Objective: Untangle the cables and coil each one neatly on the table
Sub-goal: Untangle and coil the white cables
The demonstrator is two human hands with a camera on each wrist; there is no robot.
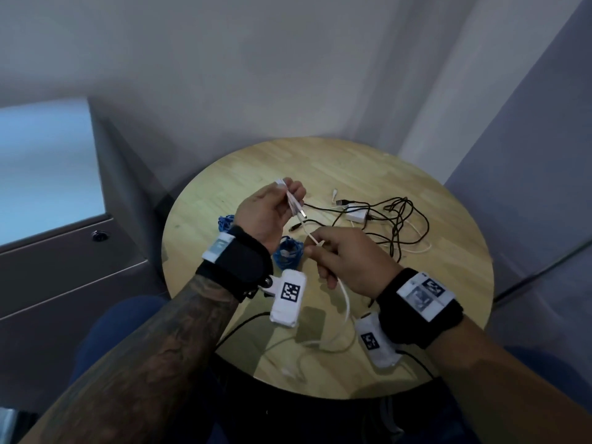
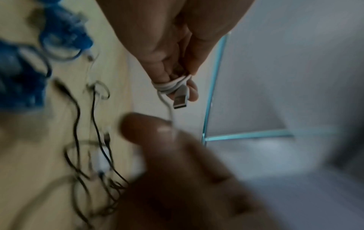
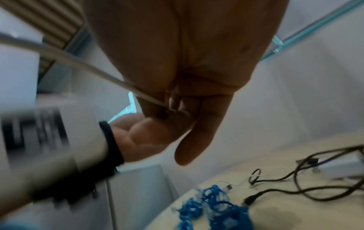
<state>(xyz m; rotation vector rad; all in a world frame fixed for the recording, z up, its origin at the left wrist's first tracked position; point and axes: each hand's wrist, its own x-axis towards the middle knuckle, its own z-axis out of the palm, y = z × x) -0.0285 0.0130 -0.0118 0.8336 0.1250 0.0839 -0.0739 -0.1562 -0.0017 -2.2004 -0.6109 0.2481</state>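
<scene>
Round pale wooden bench [image 1: 368, 161] is carrying everything, with both hands working above its near half. Tangled thin black cables [image 1: 397, 219] are sprawling across its right side around a small white box-shaped adapter [image 1: 356, 213], while a bunched blue cable [image 1: 288, 253] is lying near the left edge, partly hidden under the left wrist. Left hand [image 1: 269, 216] is gripping a small coil of thin white USB cable [image 2: 173, 84], its metal plug [image 2: 180, 101] sticking out past the fingers. Right hand [image 1: 349, 261] is pinching the same white cable just beside the coil, the slack trailing down onto the bench's near edge.
</scene>
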